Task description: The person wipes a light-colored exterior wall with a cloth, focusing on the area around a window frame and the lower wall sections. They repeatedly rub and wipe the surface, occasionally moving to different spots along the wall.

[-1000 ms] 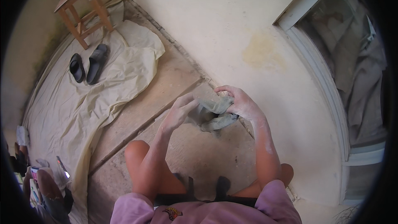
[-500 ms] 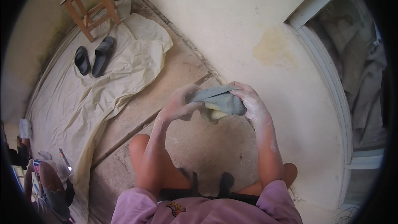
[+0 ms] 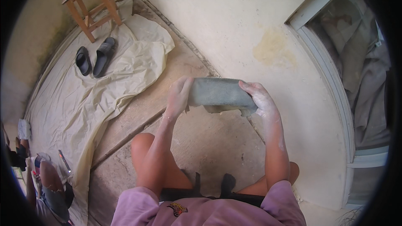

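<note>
A grey-green sheet of sandpaper (image 3: 218, 93), folded and with a ragged lower edge, is stretched between my two hands in front of the wall. My left hand (image 3: 179, 95) grips its left end, thumb near the upper edge. At the other end, my right hand (image 3: 260, 97) pinches it with the thumb on top and the fingers behind, partly hidden. Pale dust coats both hands and the right forearm. Below the folded front, a strip of the sheet's back layer shows.
A pale wall (image 3: 217, 25) rises ahead, with a framed window (image 3: 335, 83) on the right. To the left, a crumpled cream sheet (image 3: 125, 71) covers the floor under black slides (image 3: 104, 56) and a wooden stool (image 3: 90, 8). Another person's leg (image 3: 52, 180) shows at lower left.
The sandpaper was bunched and curled, with a yellowish side showing; now it is drawn out flat and level. My left hand has turned, its fingers now pointing up along the end.
</note>
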Tool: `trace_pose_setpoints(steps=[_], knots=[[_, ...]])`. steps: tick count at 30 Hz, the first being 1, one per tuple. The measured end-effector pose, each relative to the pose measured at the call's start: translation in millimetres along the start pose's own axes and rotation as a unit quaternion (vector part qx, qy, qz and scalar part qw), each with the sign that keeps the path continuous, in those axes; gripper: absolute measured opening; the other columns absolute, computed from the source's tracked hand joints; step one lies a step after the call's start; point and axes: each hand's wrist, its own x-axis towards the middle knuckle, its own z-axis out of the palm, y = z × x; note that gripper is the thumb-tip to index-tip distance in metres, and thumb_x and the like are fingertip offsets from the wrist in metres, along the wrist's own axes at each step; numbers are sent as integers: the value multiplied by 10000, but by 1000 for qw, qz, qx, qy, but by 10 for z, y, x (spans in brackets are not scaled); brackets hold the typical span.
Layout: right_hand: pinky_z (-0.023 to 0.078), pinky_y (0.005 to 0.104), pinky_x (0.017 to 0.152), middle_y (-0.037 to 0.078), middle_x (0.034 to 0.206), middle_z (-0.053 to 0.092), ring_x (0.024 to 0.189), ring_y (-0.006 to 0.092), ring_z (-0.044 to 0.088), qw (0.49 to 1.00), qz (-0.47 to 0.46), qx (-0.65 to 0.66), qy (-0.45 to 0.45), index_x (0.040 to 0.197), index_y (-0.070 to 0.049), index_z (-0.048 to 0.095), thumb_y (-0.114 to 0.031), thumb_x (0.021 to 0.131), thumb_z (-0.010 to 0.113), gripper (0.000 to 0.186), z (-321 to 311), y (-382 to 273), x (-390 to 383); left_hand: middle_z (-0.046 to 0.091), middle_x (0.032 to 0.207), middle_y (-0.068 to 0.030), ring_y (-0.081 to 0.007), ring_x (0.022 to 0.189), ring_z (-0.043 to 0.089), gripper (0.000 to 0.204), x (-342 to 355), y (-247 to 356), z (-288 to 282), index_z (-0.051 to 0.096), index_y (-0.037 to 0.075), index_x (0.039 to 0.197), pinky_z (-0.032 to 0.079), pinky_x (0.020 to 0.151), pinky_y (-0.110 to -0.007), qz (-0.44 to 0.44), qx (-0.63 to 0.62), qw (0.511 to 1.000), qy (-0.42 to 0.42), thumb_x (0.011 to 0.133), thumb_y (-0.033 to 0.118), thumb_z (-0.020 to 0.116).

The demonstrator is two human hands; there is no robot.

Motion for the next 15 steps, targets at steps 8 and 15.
trace_pose_setpoints(steps=[8,15], knots=[[416,289,966,78,1216,584,1184,164,499,942,-219,-241,-82,1231,21,573,-318,819,765,567,217,192,31,581,745,-134,-198,740,561,336,46,-156,127,623,-21,899,449,710,-346,108,31,993,-48,955,287,503],[479,283,720,39,901,656,795,131,592,964,-59,-219,-140,1129,2,639,-290,772,813,492,627,290,178,609,757,-126,-193,726,563,297,-10,-69,-47,628,-39,902,452,697,-324,149,69,986,-1,945,241,537]])
